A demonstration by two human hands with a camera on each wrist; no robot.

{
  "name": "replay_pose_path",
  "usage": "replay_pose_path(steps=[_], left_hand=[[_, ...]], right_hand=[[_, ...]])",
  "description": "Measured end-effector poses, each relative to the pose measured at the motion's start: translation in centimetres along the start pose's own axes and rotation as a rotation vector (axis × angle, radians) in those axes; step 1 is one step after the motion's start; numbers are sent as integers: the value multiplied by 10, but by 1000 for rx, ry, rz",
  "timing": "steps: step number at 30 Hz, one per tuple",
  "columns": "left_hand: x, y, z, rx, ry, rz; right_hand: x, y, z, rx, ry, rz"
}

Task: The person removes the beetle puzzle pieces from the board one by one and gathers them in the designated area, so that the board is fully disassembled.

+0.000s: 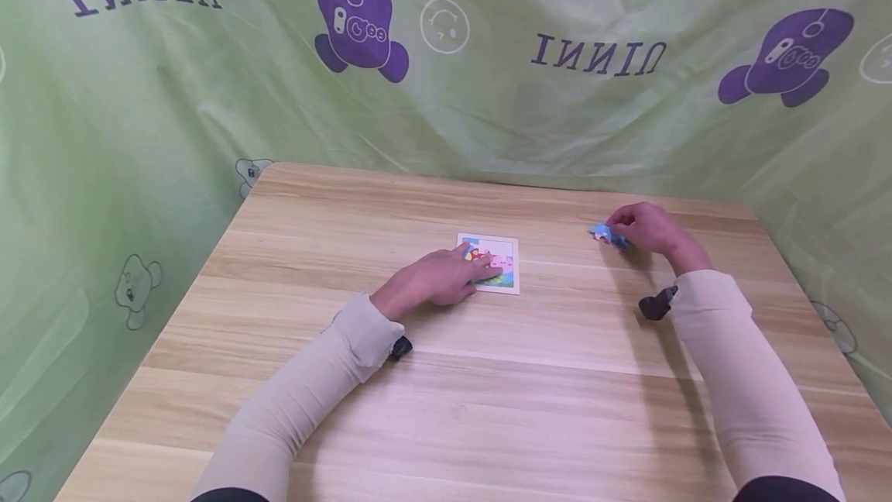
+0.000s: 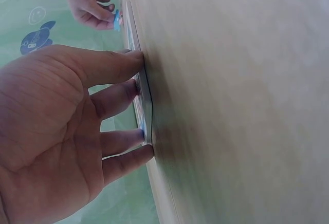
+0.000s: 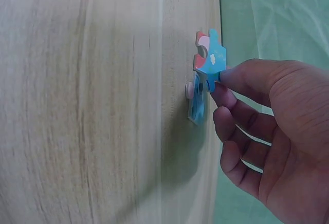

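Observation:
A square puzzle board point(image 1: 516, 277) with a pale frame and a colourful picture lies on the table. The left hand point(image 1: 440, 276) rests on it, fingers spread over the picture; in the left wrist view this hand point(image 2: 67, 116) touches the board's edge point(image 2: 147, 106) with thumb and fingertips. At the right, the right hand point(image 1: 648, 229) is at some blue puzzle pieces point(image 1: 608, 235). The right wrist view shows that hand point(image 3: 277, 126) pinching a blue and pink piece point(image 3: 215, 59) between thumb and index finger, over another blue piece point(image 3: 196, 112) on the table.
The wooden table point(image 1: 488, 409) spans the view below both hands. A green curtain point(image 1: 488, 122) with purple figures and lettering hangs behind and beside it. Dark wrist cameras sit under the left cuff point(image 1: 400, 348) and the right cuff point(image 1: 657, 304).

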State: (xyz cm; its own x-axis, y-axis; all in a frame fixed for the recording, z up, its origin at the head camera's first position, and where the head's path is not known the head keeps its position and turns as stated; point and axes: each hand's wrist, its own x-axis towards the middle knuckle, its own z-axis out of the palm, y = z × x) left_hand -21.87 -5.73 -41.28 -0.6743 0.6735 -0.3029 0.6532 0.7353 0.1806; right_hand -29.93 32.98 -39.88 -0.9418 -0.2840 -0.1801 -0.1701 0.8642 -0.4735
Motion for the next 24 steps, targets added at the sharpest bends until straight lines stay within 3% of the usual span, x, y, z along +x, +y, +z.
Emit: replay_pose_path(steps=[12, 24], left_hand=[[0, -1, 0, -40, -2, -6], [-1, 0, -1, -42, 0, 1]], right_hand=[[1, 2, 4, 7, -7, 47], [0, -1, 4, -13, 18, 41]])
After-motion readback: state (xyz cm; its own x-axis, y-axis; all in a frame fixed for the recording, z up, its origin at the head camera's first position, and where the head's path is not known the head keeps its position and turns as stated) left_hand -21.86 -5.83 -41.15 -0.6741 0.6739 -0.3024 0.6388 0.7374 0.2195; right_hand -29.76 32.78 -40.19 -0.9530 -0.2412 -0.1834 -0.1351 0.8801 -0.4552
